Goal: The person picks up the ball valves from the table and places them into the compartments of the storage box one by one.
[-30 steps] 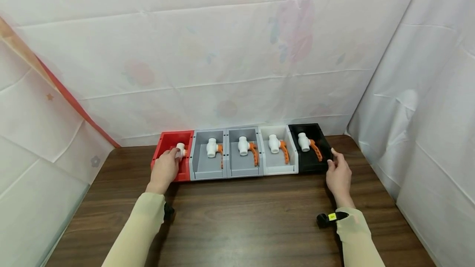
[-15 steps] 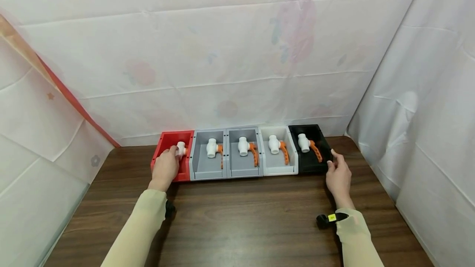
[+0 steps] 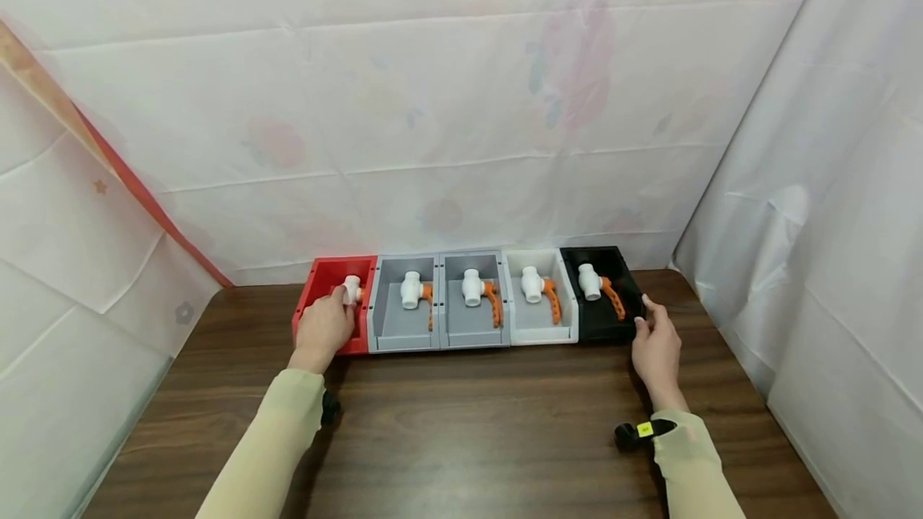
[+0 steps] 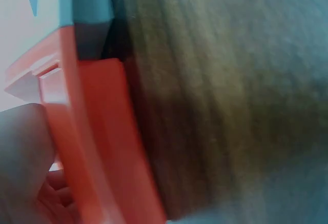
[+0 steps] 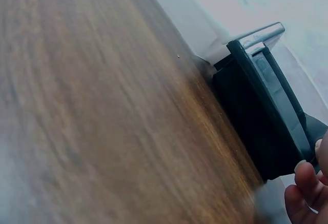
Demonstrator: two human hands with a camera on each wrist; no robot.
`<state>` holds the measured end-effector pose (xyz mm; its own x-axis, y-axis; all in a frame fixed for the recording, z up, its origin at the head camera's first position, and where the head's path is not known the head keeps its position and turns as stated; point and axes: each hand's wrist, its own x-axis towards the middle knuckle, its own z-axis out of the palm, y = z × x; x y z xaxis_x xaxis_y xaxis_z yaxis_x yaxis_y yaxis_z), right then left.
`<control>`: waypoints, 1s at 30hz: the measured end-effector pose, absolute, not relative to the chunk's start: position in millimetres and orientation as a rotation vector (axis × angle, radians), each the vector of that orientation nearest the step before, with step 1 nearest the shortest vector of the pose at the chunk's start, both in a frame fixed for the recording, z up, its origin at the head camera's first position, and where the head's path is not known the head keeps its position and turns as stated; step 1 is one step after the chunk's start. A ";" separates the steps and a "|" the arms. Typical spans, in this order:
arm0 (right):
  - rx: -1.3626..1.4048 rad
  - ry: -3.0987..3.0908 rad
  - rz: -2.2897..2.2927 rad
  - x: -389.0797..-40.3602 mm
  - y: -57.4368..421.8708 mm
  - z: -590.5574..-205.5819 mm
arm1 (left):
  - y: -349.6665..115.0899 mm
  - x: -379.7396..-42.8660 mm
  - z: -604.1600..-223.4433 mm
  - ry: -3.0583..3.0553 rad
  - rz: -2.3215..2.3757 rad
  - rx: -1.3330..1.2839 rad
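Observation:
Five bins stand in a row on the table in the head view, each with a white ball valve that has an orange lever. In the red bin (image 3: pixel 317 283) at the left end, my left hand (image 3: pixel 324 329) reaches over the front wall and pinches a white ball valve (image 3: pixel 352 285). The hand covers part of that valve. My right hand (image 3: pixel 657 343) is at the right end, its fingertips resting against the outer side of the black bin (image 3: pixel 609 333). Inside that bin lies another ball valve (image 3: pixel 590 283). The right wrist view shows the fingers (image 5: pixel 307 178) at the bin's corner.
Between the end bins are two grey bins (image 3: pixel 406 340) and a white bin (image 3: pixel 541 335), side by side. Their ball valves (image 3: pixel 472 288) lie with the levers to the right. A pale printed curtain (image 3: pixel 447 134) hangs right behind the row. Brown wooden tabletop (image 3: pixel 469 423) stretches in front.
My left hand has turned slightly on the valve, its thumb side now farther right. My right hand stays at the black bin. The head view has tilted a little.

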<state>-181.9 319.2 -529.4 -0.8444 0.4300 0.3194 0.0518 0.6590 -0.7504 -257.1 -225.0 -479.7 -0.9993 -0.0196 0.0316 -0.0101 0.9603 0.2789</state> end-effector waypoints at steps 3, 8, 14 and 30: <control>-0.369 -2.400 1.038 -181.5 319.9 -528.5 | -224.3 -254.7 -476.9 -3.078 -0.404 0.008; -0.339 -2.455 0.973 -184.4 319.9 -522.4 | -230.0 -241.3 -471.9 -3.004 -0.393 -0.021; -0.315 -2.515 0.941 -181.2 320.0 -511.3 | -235.3 -221.6 -464.4 -2.872 -0.391 -0.049; -0.157 -2.373 0.951 -143.5 287.5 -505.6 | -197.4 -157.6 -441.7 -2.644 -0.473 -0.225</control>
